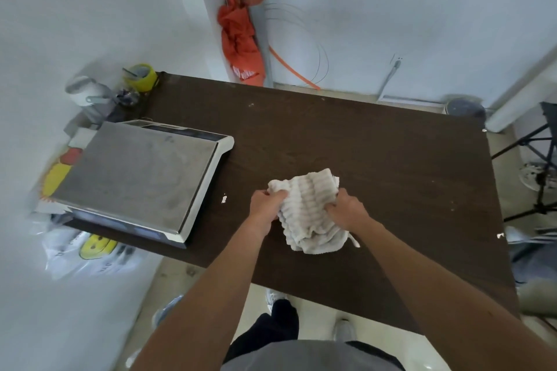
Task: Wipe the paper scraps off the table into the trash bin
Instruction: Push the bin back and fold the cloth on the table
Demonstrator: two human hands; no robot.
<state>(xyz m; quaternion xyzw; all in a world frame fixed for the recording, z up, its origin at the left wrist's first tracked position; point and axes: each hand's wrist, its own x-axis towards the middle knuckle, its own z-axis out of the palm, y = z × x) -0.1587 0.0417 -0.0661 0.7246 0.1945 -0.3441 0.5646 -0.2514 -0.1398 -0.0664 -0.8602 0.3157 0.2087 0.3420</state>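
A ribbed white cloth (310, 208) lies bunched on the dark brown table (376, 144), near its front edge. My left hand (266, 205) grips the cloth's left edge and my right hand (346, 209) grips its right side. A small white paper scrap (224, 198) lies on the table left of my left hand. Another scrap (500, 235) sits at the table's right edge, and tiny white specks (452, 205) dot the right half. A grey round bin (464, 107) shows beyond the table's far right corner.
A large scale with a steel platform (141, 178) fills the table's left side. A yellow tape roll (141, 77) and clutter sit at the far left corner. A black tripod (539, 172) stands to the right. Plastic bags (87, 250) lie on the floor at left.
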